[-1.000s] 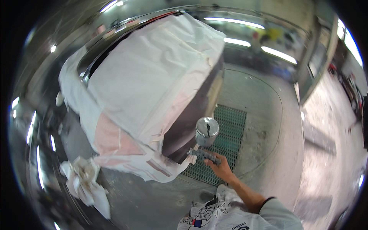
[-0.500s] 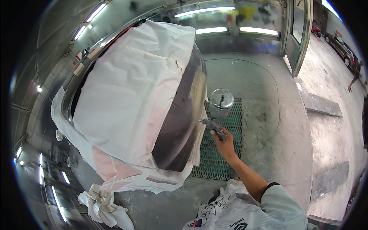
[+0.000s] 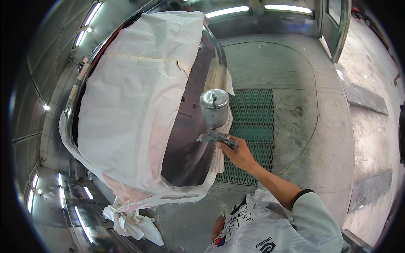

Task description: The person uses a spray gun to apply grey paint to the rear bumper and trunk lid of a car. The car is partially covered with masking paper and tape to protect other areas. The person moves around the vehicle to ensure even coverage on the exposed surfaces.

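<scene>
My right hand [image 3: 238, 152] is closed around the grip of a paint spray gun [image 3: 213, 138] stained grey. A metal cup [image 3: 215, 114] with a dark-smeared lid stands on top of the gun. The nozzle points left, over the dark panel [image 3: 185, 158] of a vehicle body, and appears close to it; whether paint is coming out cannot be seen. White masking sheet [image 3: 126, 97] covers most of the body left of that panel. A patch of skin [image 3: 217, 228] shows beside my shirt at the bottom, but no left hand can be made out.
Green floor grating [image 3: 253, 126] lies right of the body. A thin hose or cord [image 3: 315, 84] curves across the grey floor. Crumpled white sheeting [image 3: 134, 225] lies at the lower left. An open door [image 3: 337, 29] and flat metal plates [image 3: 366, 98] are on the right.
My right hand has carried the spray gun left, from beside the panel's right edge to over the panel. The view has also shifted somewhat.
</scene>
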Tool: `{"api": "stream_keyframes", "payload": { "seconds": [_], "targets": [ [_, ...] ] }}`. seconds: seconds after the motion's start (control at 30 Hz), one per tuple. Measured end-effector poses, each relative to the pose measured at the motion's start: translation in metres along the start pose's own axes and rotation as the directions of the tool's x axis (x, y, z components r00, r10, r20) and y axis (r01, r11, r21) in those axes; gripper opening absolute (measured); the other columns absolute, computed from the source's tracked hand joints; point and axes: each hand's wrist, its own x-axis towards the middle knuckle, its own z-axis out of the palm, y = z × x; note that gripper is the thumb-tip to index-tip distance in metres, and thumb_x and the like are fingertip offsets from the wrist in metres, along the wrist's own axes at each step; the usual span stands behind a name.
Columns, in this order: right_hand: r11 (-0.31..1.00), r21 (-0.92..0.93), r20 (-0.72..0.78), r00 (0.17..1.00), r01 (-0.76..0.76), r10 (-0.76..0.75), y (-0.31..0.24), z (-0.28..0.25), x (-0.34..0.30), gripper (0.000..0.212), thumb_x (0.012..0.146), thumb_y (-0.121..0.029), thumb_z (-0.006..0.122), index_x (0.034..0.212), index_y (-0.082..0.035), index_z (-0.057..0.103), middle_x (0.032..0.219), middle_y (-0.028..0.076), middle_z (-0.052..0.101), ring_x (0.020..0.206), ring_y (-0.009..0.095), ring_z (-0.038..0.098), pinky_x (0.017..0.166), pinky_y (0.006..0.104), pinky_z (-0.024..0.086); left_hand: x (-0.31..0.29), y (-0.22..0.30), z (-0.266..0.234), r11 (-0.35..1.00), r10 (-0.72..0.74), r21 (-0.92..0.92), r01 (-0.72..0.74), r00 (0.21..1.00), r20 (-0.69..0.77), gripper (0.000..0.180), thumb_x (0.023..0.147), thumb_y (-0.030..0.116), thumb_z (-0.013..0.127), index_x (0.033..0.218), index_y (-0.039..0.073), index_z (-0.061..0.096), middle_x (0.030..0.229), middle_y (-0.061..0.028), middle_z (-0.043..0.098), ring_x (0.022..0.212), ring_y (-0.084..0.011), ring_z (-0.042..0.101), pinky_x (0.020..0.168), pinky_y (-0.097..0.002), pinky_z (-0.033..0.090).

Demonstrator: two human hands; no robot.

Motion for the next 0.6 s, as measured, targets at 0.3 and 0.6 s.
{"api": "stream_keyframes", "payload": {
  "seconds": [0.3, 0.6],
  "targets": [
    [0.994, 0.077, 0.052, 0.995, 0.077, -0.081, -0.006, -0.027, 0.022, 0.036, 0.092, -0.022, 0.065, 0.119, 0.002, 0.061, 0.078, 0.000, 0.060, 0.072, 0.005, 0.053, 0.067, 0.0223, 0.045, 0.007, 0.025, 0.008, 0.999, -0.043, -0.028, 0.042, 0.998, -0.035, 0.052, 0.099, 0.044, 0.043, 0.122, 0.000, 0.058, 0.123, -0.0118, 0.060, 0.109, -0.0233, 0.054, 0.095, -0.0346, 0.040],
    [0.992, -0.125, -0.115, 0.993, 0.003, -0.018, 0.015, -0.056, 0.071, 0.040, 0.091, -0.019, 0.067, 0.123, 0.003, 0.059, 0.072, 0.000, 0.056, 0.062, 0.005, 0.044, 0.055, 0.0226, 0.038, 0.025, 0.021, 0.054, 0.993, -0.074, -0.090, 0.073, 0.997, -0.014, 0.052, 0.099, 0.044, 0.043, 0.123, 0.000, 0.057, 0.122, -0.0116, 0.060, 0.108, -0.0229, 0.054, 0.095, -0.0344, 0.041]
  ]
}}
